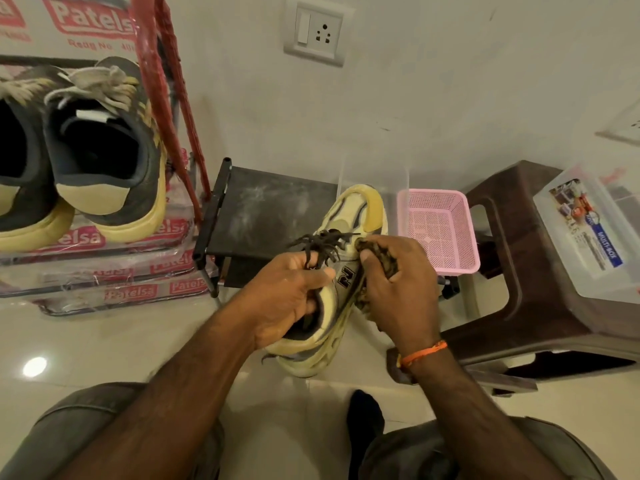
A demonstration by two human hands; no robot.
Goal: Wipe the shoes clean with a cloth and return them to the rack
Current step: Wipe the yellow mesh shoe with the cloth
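I've got the cream sneaker (346,251) up in the air between my knees, toe pointing away, just above the floor. My left hand (287,299) is clamped around the collar and heel, thumb by the dark laces (318,245), so I judge it steadies the shoe. My right hand (398,285) is bunched around the mottled cloth (379,259), pressing it against the shoe's side near the logo, right for scrubbing. Behind it sits the black rack (263,209), top shelf dusty. A dark pair (86,157) rests on stacked packages at left; pink basket (440,230) and brown stool (519,244) at right.
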